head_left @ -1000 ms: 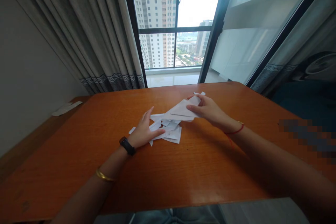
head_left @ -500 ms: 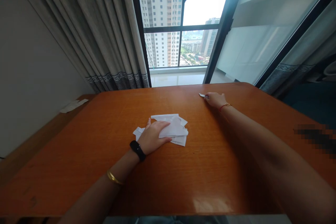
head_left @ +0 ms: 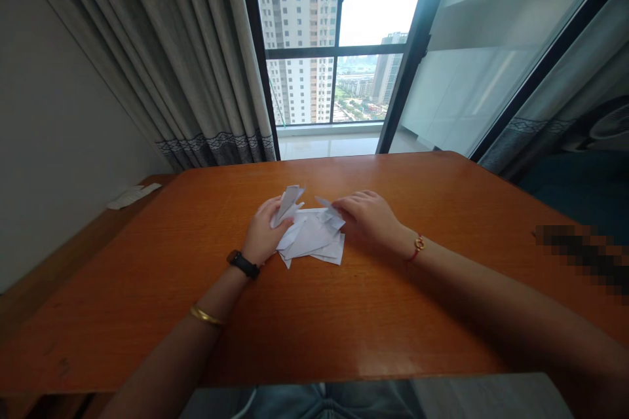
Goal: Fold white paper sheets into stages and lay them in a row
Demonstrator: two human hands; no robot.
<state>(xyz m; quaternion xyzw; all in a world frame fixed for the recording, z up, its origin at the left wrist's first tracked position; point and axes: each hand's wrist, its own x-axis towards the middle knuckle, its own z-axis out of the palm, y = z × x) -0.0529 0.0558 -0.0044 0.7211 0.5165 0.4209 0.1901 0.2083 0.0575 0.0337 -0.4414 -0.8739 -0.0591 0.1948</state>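
Observation:
A loose pile of white paper pieces (head_left: 312, 237) lies near the middle of the orange-brown wooden table (head_left: 393, 327). At the pile's left side, my left hand (head_left: 265, 230) is closed on some of the paper pieces (head_left: 289, 201), which stand up tilted between thumb and fingers. My right hand (head_left: 366, 213) is at the pile's upper right edge, its fingertips pinching a small paper piece (head_left: 328, 205) just over the pile. The pieces overlap, with edges pointing in different directions.
More pale paper (head_left: 133, 196) lies on a ledge at the far left, by the wall. Grey curtains (head_left: 211, 78) and a window stand behind the table. A blurred dark patch (head_left: 584, 255) is at the table's right side.
My right hand has come left and nearer from the table's far side, bringing the small piece to the pile. My left hand has shifted left and lifted some pieces up on edge.

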